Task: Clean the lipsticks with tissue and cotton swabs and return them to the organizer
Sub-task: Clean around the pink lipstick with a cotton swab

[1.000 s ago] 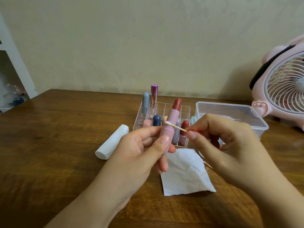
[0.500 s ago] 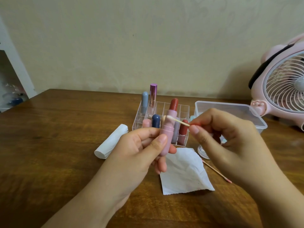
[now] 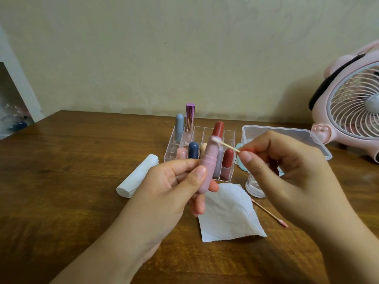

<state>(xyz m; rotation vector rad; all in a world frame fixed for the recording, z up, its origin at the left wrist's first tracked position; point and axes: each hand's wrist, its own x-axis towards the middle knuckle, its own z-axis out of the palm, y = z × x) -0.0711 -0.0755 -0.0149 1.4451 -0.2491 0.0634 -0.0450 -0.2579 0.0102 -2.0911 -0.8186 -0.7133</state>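
head view | left hand (image 3: 174, 187) grips the open pink lipstick (image 3: 209, 160) upright above the bench (image 3: 71, 181); right hand (image 3: 287, 171) pinches a cotton swab (image 3: 225, 144), tip at the collar under the red bullet | progress: mid-clean; organizer (image 3: 207, 132) holds several tubes; used tissue (image 3: 229, 214) lies below; return pending | change: swab tip has climbed from the tube body to the collar

The lower body of the pink lipstick (image 3: 207, 167) is covered by the left hand (image 3: 174, 193). Behind the right hand (image 3: 287, 173), a small clear jar (image 3: 254, 186) and a teal object (image 3: 241, 158) are mostly hidden and cannot be identified. The pink fan (image 3: 352, 111) beyond that hand is cut off by the right edge.
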